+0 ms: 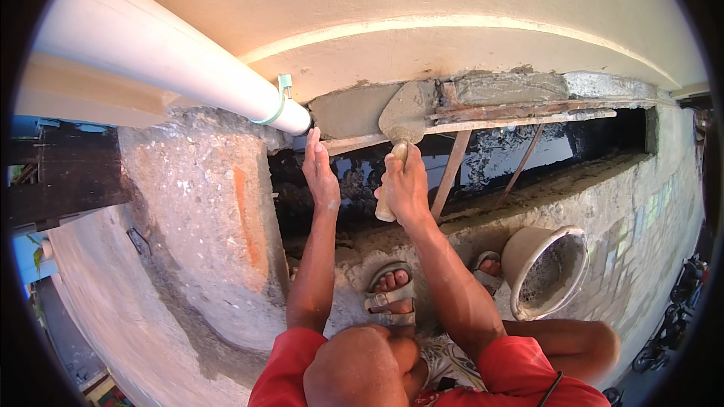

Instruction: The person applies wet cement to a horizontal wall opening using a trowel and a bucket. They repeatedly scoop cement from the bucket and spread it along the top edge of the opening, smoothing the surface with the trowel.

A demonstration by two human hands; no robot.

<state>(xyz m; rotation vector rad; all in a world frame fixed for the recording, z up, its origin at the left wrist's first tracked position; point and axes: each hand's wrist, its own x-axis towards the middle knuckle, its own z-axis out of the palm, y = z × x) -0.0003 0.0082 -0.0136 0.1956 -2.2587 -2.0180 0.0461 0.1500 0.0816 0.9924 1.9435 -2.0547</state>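
In my right hand [401, 185] is the wooden handle of a trowel [405, 111], whose cement-smeared blade lies against the grey mortar strip [349, 111] along the wall's foot. My left hand [320, 169] is raised with fingers extended, beside the lower end of a white pipe [188, 68] with a pale green band [280, 102]; whether its fingertips touch anything I cannot tell. Under the mortar, wooden boards [520, 116] rest on slanting sticks [452, 169] over a dark, wet drain channel [351, 196].
A cream wall [467, 0] rises along the far side. A bucket of grey mix [549, 275] stands beside my sandalled feet [391, 294] on the concrete edge. A rough concrete slab [192, 196] borders the channel at left. Motorbikes [671, 309] show at the far right.
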